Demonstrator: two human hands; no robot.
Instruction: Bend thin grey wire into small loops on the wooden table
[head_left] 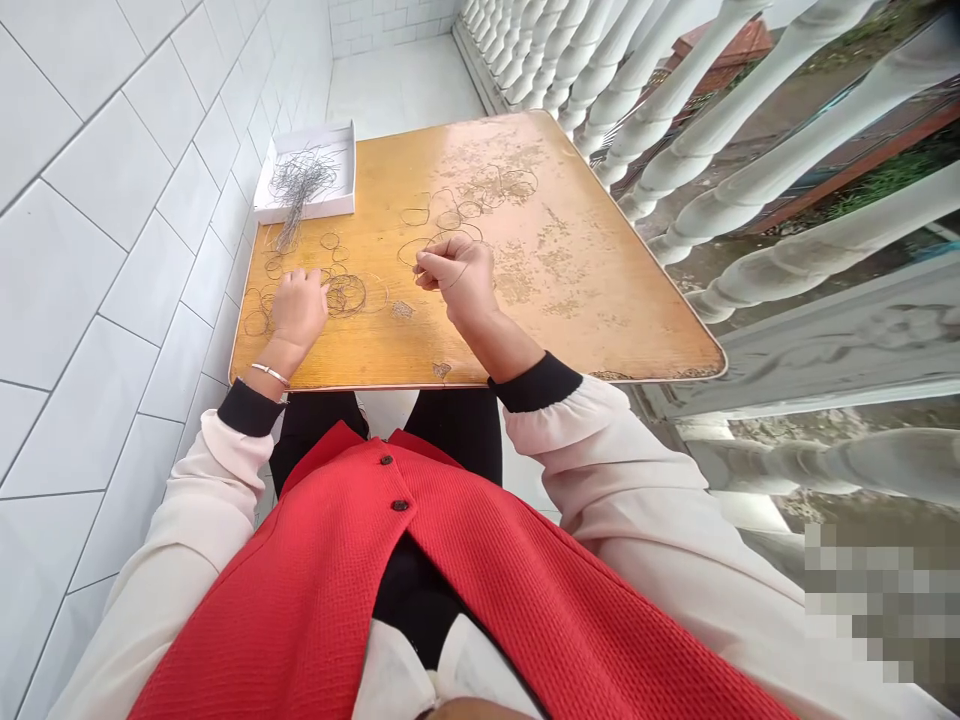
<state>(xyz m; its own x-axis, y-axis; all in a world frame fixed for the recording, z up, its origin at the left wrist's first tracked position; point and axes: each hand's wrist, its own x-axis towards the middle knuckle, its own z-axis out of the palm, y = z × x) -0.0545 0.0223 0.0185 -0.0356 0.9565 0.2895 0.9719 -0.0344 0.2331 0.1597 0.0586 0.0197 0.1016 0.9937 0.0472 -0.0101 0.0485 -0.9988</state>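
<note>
Our right hand (455, 275) pinches a wire loop (454, 233) clear of the counter (592, 280); our curled left hand (298, 308) presses against a wire coil (346, 296), apparently to steady it.

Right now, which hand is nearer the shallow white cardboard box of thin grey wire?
Left. The left hand is just below the shallow white cardboard box, on the person's side of it; the right hand is farther away, below and to the box's right.
</note>
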